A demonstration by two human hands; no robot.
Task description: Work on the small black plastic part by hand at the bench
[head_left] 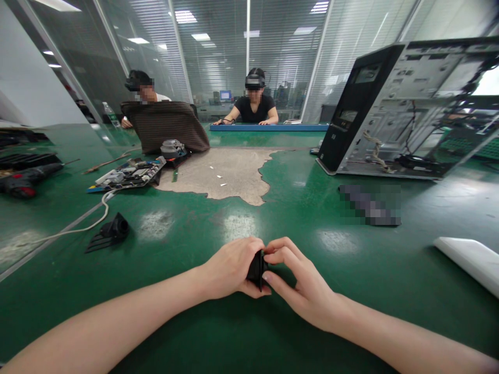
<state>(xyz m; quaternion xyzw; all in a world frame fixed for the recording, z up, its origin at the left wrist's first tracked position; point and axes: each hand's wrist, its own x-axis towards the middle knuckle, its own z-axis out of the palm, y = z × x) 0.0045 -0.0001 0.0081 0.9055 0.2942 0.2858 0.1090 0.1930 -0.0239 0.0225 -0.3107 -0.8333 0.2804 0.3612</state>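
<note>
Low in the middle of the head view, my left hand is wrapped round a small black part with a flat, plate-like edge facing right. What the part is, I cannot make out. My right hand comes in from the right, its thumb and fingertips bent against that edge. The left fingers hide much of the part's far side. Both hands are just above the green tabletop. To the left, on the table, lies a black plastic piece with a round opening and thin prongs.
An opened computer case stands at the right, near a blurred-out dark object and a white slab. Circuit boards, a white cable and a power drill lie left. Two people in headsets sit across the table.
</note>
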